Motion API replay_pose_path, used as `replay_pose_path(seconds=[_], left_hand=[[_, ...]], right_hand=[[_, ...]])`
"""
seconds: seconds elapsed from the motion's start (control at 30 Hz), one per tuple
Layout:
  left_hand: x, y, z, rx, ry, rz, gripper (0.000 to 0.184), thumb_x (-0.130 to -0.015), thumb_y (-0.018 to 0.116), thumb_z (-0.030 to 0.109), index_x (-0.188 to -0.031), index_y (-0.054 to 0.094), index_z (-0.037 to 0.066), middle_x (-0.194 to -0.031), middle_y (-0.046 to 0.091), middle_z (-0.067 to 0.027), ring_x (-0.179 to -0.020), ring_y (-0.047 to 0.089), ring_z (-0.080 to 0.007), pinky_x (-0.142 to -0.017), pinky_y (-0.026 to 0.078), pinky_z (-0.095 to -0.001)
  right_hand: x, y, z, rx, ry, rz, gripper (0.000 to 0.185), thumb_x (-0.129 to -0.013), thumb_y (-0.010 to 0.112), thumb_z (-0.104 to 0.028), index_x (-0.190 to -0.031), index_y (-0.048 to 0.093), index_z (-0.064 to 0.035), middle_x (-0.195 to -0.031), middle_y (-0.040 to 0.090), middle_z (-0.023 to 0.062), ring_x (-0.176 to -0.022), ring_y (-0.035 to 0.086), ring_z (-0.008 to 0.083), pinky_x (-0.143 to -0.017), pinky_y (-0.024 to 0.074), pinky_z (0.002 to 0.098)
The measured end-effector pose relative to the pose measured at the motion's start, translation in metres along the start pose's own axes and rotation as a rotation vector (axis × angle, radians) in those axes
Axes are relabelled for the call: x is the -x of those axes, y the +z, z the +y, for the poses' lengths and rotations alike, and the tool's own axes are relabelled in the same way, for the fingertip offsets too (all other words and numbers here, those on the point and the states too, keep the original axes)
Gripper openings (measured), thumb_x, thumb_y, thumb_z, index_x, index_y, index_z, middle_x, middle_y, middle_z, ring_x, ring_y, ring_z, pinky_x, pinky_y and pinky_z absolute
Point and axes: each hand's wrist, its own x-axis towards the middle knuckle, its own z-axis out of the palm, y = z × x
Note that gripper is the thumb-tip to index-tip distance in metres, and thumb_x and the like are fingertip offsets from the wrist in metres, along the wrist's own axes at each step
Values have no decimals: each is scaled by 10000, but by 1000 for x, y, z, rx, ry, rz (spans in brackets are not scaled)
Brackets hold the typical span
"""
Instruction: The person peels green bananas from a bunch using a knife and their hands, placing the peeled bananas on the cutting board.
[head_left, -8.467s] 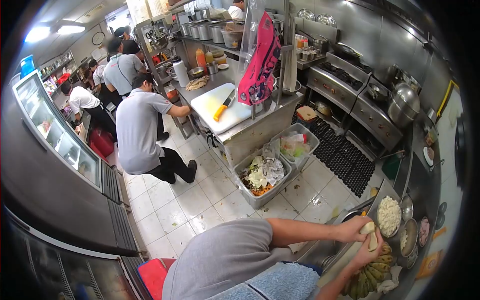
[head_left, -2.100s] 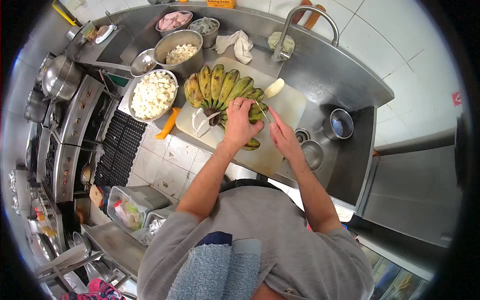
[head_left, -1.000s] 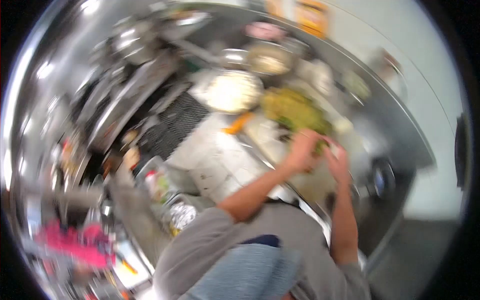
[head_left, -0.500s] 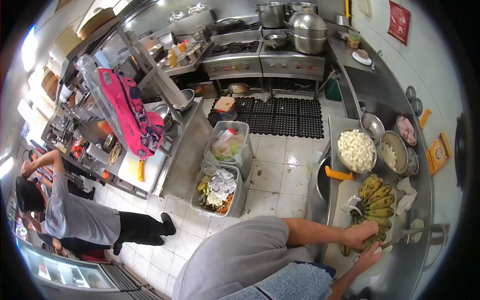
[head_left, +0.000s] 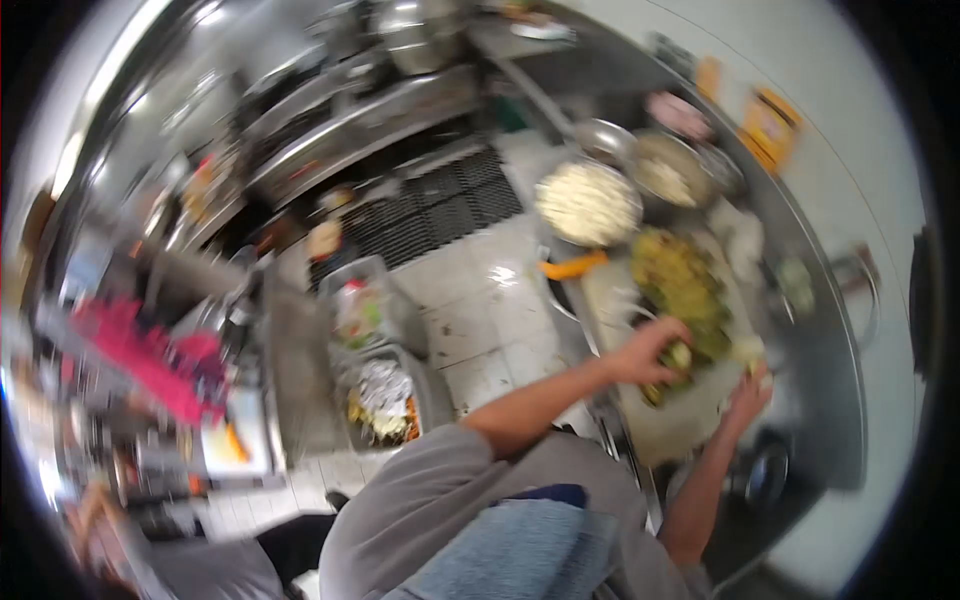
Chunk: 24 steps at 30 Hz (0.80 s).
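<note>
On the cutting board (head_left: 650, 435) lies a heap of green and yellowish bananas (head_left: 685, 285), blurred by motion. My left hand (head_left: 645, 352) is closed around a green banana (head_left: 680, 357) at the near end of the heap; a pale cut end seems to show beside the fingers. My right hand (head_left: 745, 400) is apart from it, to the right, over the board's right edge. Its fingers are closed on something small and pale yellow, too smeared to name. A white crumpled cloth or paper (head_left: 740, 240) lies right of the bananas.
Behind the board stand a bowl of white cubes (head_left: 588, 203), another bowl (head_left: 670, 170) and pink meat (head_left: 680, 115). An orange knife handle (head_left: 573, 265) juts over the counter's left edge. Bins of scraps (head_left: 385, 400) stand on the floor; another person (head_left: 200, 570) is at far left.
The view has turned and moved, blurring everything. My hands, close together at the bananas before, are now apart: the right has moved away from the left, which stays at the bananas.
</note>
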Motion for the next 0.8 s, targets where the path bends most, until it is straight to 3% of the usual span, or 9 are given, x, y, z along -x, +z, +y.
replay_pose_path(seconds=[0.1, 0.2, 0.3, 0.43, 0.5, 0.53, 0.6, 0.73, 0.8], left_hand=[[-4, 2, -3, -146, 111, -125, 523, -707, 810, 171, -1138, 523, 94, -1146, 564, -102, -1095, 520, -334, -998, 395, -416], [-15, 4, 40, -184, 133, -47, 798, -739, 825, 188, -1410, 407, 87, -1312, 520, -112, -1194, 507, -331, -1062, 385, -413], [-7, 0, 66, 97, -62, 60, 770, -773, 792, 122, -1449, 426, 79, -1359, 522, -125, -1224, 521, -305, -1051, 421, -394], [16, -17, 69, 159, 10, 56, 426, -848, 704, 27, -1267, 626, 44, -1222, 630, -117, -1144, 600, -222, -954, 500, -333], [47, -32, 69, 299, -349, 148, 402, -870, 683, 34, -1267, 619, 48, -1130, 670, -73, -1006, 649, -155, -827, 535, -292], [67, -42, 58, 191, -338, 203, 370, -887, 683, 48, -1252, 623, 37, -1109, 678, -63, -960, 644, -104, -775, 545, -252], [117, -80, 50, 189, -492, 317, 343, -893, 675, 50, -1234, 635, 47, -1073, 687, -56, -954, 636, -111, -810, 540, -276], [258, -183, 27, -382, -733, 585, 385, -858, 669, 32, -1240, 624, 43, -1000, 693, -69, -861, 641, -126, -787, 527, -284], [340, -230, 10, -577, -932, 619, 522, -822, 707, 65, -1323, 564, 31, -1083, 679, -157, -992, 652, -232, -879, 512, -335]], right_hand=[[55, -9, -106, 199, -56, -131, 371, -986, 597, -376, -1062, 678, -21, -741, 617, 23, -604, 508, 74, -500, 379, 227], [71, 1, -119, 277, -246, -341, 244, -949, 662, -232, -1066, 673, -18, -788, 633, 19, -646, 536, 69, -548, 409, 216], [121, 39, -142, 184, -186, -611, 206, -907, 698, -124, -1072, 652, -10, -835, 652, 26, -696, 572, 79, -613, 466, 224], [166, 82, -151, 140, -191, -878, 234, -859, 715, -24, -1066, 612, 9, -872, 677, 59, -719, 610, 103, -692, 535, 253], [183, 93, -147, 58, -113, -932, 233, -881, 702, -44, -1081, 608, 27, -878, 684, 75, -690, 607, 104, -651, 525, 249], [182, 92, -143, 17, -69, -953, 235, -892, 696, -54, -1089, 606, 37, -882, 688, 83, -675, 605, 105, -630, 520, 248], [160, 79, -139, 134, -118, -841, 283, -956, 638, -158, -1137, 598, 55, -810, 654, 61, -606, 566, 89, -560, 482, 235], [108, 31, -144, 11, 7, -596, 486, -1048, 474, -363, -1243, 575, 71, -664, 523, -8, -484, 447, 55, -432, 371, 220], [99, 17, -138, 94, 5, -554, 534, -1059, 421, -396, -1277, 558, 72, -624, 450, -27, -452, 392, 51, -408, 341, 223]])
